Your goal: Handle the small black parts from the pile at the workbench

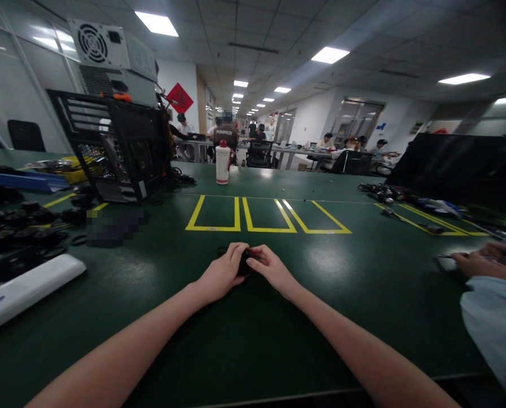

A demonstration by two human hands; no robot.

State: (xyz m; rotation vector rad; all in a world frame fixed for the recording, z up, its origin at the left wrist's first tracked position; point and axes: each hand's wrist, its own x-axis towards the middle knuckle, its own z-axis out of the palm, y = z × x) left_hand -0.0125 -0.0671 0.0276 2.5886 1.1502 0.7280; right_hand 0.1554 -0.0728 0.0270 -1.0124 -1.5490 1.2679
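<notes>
Near the middle of the green table, both of my hands meet around a small black object [245,262]. Its kind is hard to make out because fingers cover most of it. My left hand [225,272] is closed over its left side, fingers wrapped across the top. From the right, my right hand [272,269] pinches the object with thumb and fingertips. Part of a dark, flat shape [221,251] shows just behind my left fingers; whether it belongs to the same object I cannot tell.
Yellow tape outlines [272,230] mark the green table [185,351] ahead. A white cup [222,164] stands behind them. An open black computer case [129,147] and a long white box [32,294] are at left. On the right, another person's hand [486,262] holds a thin tool.
</notes>
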